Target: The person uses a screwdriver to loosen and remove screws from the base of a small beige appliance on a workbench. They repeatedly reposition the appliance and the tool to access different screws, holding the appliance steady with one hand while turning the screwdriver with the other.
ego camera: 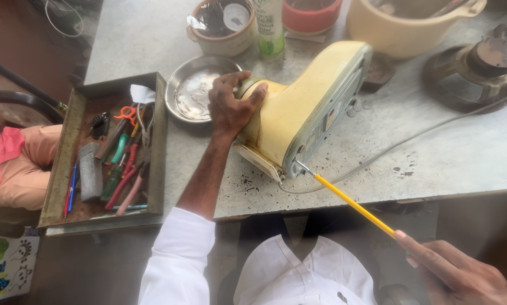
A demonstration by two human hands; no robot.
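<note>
Mixer base on its side, screwdriver at the bottom edge

Our left hand (231, 107) grips the bulky, smooth mixer base (304, 107); our right hand (456, 271) holds the screwdriver (349, 200). Probably heavy, best held at its neck.

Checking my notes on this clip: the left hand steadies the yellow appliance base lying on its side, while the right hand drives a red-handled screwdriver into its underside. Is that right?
Not quite: the head view shows the screwdriver has a yellow handle, not red. The rest holds: the left hand steadies the yellow appliance base lying on its side, and the right hand holds the screwdriver with its tip at the underside.
</note>
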